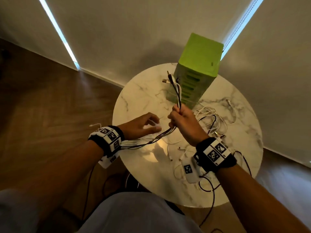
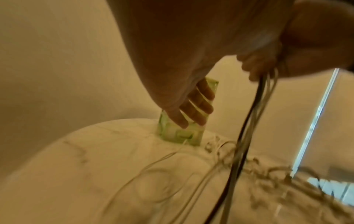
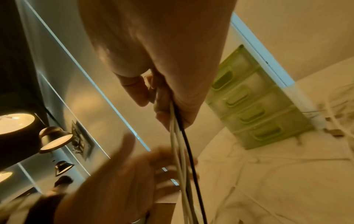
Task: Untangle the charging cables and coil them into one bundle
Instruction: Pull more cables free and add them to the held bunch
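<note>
The left hand (image 1: 144,126) is hovering with a released grip, fingers spread just beside the cables (image 1: 178,91). The right hand (image 1: 182,120) is grasping them in a fist above the marble counter (image 1: 139,98), plugs upward. Gathering looks underway; next, the left probably needs to loop the slack.

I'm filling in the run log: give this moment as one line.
right hand: grips cables, plugs up | left hand: open, fingers by strands | loose cables: tangled on table
</note>
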Motion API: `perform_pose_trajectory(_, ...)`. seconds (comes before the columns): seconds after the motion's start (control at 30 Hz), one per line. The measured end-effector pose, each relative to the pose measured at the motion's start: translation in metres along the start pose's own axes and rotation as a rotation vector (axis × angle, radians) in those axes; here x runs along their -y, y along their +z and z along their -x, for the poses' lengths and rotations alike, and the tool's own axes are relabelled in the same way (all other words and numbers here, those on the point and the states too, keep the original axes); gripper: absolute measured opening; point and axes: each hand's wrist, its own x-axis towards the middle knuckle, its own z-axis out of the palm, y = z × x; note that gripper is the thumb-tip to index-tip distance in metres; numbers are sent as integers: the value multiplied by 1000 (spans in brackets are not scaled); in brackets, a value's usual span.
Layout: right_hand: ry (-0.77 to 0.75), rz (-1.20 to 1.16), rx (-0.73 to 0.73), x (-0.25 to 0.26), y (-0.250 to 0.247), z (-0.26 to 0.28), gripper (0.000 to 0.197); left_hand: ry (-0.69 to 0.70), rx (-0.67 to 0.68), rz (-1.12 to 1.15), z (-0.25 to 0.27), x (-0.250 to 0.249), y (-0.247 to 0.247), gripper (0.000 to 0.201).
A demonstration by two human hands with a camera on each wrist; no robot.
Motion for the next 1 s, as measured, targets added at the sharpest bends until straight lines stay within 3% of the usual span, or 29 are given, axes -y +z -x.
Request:
perform_pose_trajectory(0.1,29,56,43,-9,-2,12,18,160,-38,306,-24,-35,10,71)
perform_pose_trajectory(0.17,31,89,95,-15,-5,16,14,151,-6,501,-43,-63,16,62)
perform_pose_trajectory(0.27,62,103,179,-24,-17,17,25,72,73,707,-63,-96,25,46)
perform_pose_trajectory(0.37,-17,464,72,-49,-27,10,9,48,115,616,-81,-108,38,40)
perform_pose_trajectory(0.43,-44,699,-10,-70,-30,6,34,30,107,522,-95,-114,48,40)
perform_pose_trajectory(0.53,-36,558,-31,-79,-40,2,47,13,87,370,-116,-116,60,43)
perform_pose_trajectory(0.7,14,583,32,-92,-106,-12,32,-12,-26,353,-150,-129,67,42)
perform_pose_trajectory(0.83,260,323,-220,-121,-189,-42,9,-88,50,314,-178,-134,73,37)
perform_pose_trajectory(0.9,336,352,-351,-142,-229,-60,17,-132,88,229,-187,-132,77,32)
perform_pose_trajectory(1.0,450,517,-418,-170,-274,-89,31,-199,116,266,-204,-126,86,26)
